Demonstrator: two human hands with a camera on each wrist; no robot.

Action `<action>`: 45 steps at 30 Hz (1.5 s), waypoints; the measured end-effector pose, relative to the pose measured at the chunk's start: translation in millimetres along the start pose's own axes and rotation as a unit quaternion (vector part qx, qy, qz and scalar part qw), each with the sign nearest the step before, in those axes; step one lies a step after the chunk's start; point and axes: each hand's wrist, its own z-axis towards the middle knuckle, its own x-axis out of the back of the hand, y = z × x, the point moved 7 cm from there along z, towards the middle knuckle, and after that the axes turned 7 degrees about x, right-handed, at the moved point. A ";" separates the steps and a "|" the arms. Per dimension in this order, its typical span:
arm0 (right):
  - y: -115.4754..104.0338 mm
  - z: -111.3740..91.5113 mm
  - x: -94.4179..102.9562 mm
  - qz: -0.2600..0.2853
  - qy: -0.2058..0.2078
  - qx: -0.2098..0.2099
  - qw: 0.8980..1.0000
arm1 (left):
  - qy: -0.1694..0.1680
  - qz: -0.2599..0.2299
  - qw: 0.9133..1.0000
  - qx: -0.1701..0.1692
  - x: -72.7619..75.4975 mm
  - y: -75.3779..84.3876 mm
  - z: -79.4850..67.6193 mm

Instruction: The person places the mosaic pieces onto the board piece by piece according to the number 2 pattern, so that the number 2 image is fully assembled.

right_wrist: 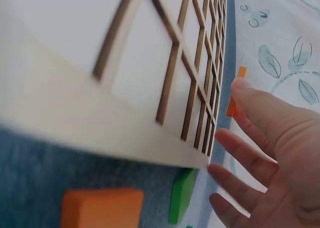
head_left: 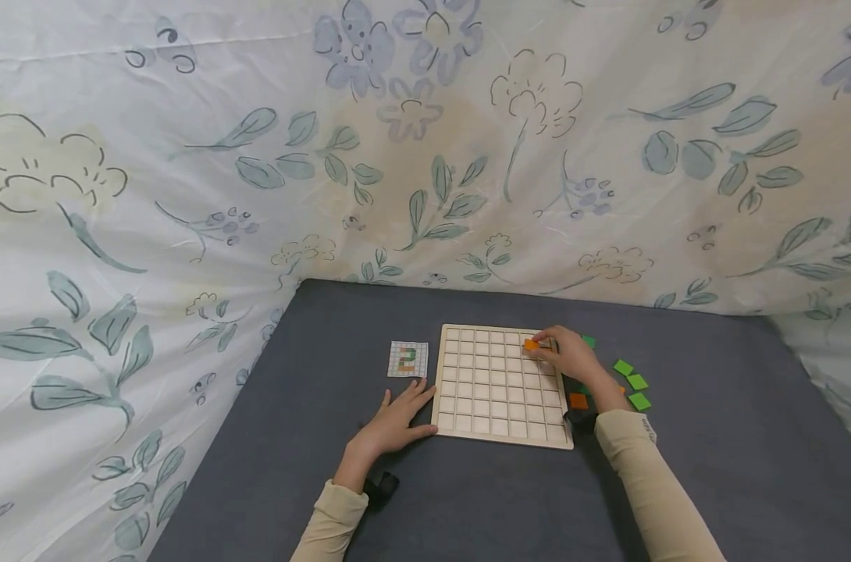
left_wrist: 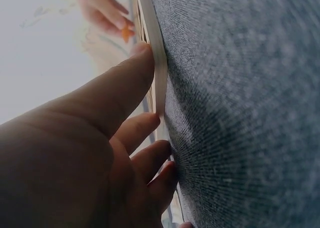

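Observation:
A pale wooden grid board (head_left: 499,382) with square cells lies on the dark table. Over its far right part, my right hand (head_left: 573,355) pinches an orange square tile (head_left: 531,344) between thumb and index finger. In the right wrist view the same orange tile (right_wrist: 236,91) shows edge-on, with the other fingers spread loosely beside the board's edge. My left hand (head_left: 392,421) rests at the board's left side, thumb and fingertips touching its edge. The left wrist view shows the left thumb (left_wrist: 125,80) against the wooden rim (left_wrist: 159,62).
A small printed card (head_left: 407,359) with a coloured grid pattern lies left of the board. Right of it are several loose green tiles (head_left: 637,382) and an orange tile (head_left: 578,400), partly hidden by the right arm. A floral cloth (head_left: 468,156) hangs behind the table.

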 end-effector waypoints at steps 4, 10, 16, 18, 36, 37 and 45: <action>-3.2 5.4 -2.6 -0.015 0.001 0.007 1.000 | -0.001 0.003 1.000 0.002 0.0 -0.6 1.3; -12.4 13.8 -5.5 -0.010 0.010 0.022 1.000 | -0.001 0.006 1.000 0.003 0.5 -1.6 3.5; -18.6 20.8 -12.4 0.011 0.005 0.015 1.000 | -0.002 0.006 1.000 0.002 0.4 -1.6 4.0; -19.1 23.1 -15.7 0.015 0.002 0.009 1.000 | -0.003 0.006 1.000 0.002 0.3 -1.2 4.1; -36.8 37.7 -37.5 0.018 -0.011 0.021 1.000 | -0.004 0.008 1.000 0.006 -3.5 -1.0 2.3; -37.4 38.2 -38.5 0.016 -0.011 0.021 1.000 | -0.003 0.008 1.000 0.006 -3.4 -0.9 2.1; -43.8 43.9 -44.2 -0.015 -0.007 0.026 1.000 | -0.002 0.004 1.000 0.007 -1.3 -0.8 0.6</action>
